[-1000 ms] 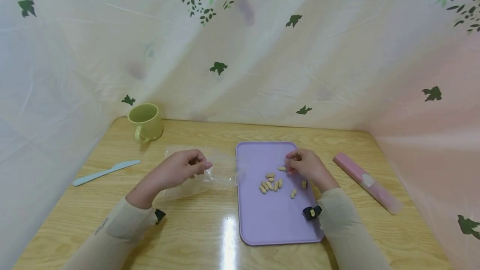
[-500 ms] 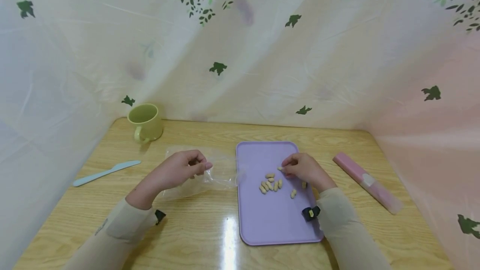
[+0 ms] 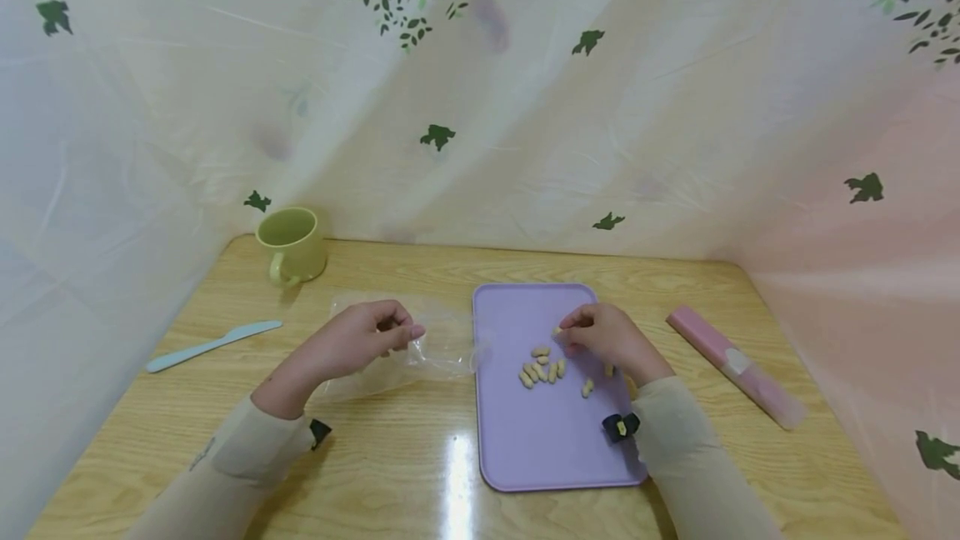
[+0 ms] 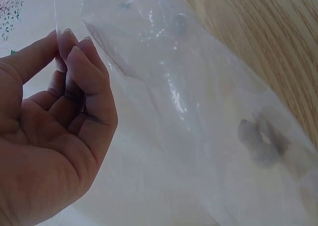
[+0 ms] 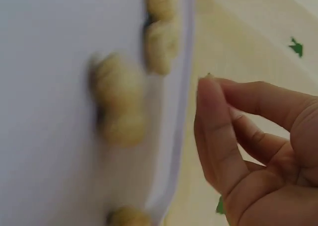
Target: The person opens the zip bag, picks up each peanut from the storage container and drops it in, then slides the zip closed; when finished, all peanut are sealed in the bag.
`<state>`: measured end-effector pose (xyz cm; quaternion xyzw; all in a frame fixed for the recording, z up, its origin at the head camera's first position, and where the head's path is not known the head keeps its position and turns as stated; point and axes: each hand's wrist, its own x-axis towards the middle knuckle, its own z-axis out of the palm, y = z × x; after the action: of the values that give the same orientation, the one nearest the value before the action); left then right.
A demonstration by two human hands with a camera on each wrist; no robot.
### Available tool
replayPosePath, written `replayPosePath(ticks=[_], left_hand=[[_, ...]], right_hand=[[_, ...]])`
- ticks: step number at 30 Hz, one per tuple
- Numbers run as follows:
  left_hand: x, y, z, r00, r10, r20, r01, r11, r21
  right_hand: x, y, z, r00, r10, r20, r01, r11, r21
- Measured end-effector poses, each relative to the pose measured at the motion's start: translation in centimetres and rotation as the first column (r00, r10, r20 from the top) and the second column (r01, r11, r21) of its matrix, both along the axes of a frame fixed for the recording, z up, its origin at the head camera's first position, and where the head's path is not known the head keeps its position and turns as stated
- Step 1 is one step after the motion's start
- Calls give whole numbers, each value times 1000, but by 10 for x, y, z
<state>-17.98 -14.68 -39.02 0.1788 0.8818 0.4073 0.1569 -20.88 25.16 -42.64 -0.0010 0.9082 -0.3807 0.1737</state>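
Note:
My left hand (image 3: 367,336) pinches the edge of a clear plastic bag (image 4: 169,112) between thumb and fingertips, left of the purple tray (image 3: 555,448). A dark, peanut-shaped form (image 4: 261,144) shows through the film in the left wrist view. Over the tray's upper right, my right hand (image 3: 611,336) pinches a peanut (image 3: 557,331); only its tip shows past the fingers. Several more peanuts (image 3: 536,372) lie grouped mid-tray. A single peanut (image 3: 587,388) lies to their right, and others (image 5: 119,99) appear blurred in the right wrist view.
A green mug (image 3: 292,244) stands at the back left, with a light blue knife (image 3: 213,347) in front of it. To the tray's right lies a long pink packet (image 3: 735,365) with a white label. A patterned curtain (image 3: 510,173) hangs behind the wooden table (image 3: 390,473).
My right hand has moved slightly left over the tray and pinches the peanut that lay by its fingertips. My left hand keeps its place on the bag.

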Motion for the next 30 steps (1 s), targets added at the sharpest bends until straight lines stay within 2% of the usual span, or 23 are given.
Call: replayPosePath(ticks=[2,4,9,13,16,22,26,30], left_hand=[[0,0,0,1000,6,6,-6,1000,-4],[-1,0,0,1000,8,12,-7,1000,-5],[0,1,0,1000,7,17,-7,1000,-6],[0,1,0,1000,6,16,-6,1000,1],[1,1,-2,1000,1,11,-1,1000,4],[2,1,-4,1000,-6,-8,6,1000,10],[2,1,-3,1000,-3,-12,3,1000,6],[1,0,-2,1000,-7,-6,7,1000,7]], right_hand=[[0,-3,5,1000,7,-7,-7,999,-38],[1,-7,10,1000,26,2,-26,992,-127],[6,-26,22,995,100,23,-86,934,-347],[11,-46,29,990,138,35,-111,901,-419],[14,-61,30,986,160,50,-123,894,-430],[17,-83,23,983,178,53,-142,905,-400],[19,-85,24,986,159,56,-128,922,-365],[20,-74,30,992,116,45,-92,928,-360]])
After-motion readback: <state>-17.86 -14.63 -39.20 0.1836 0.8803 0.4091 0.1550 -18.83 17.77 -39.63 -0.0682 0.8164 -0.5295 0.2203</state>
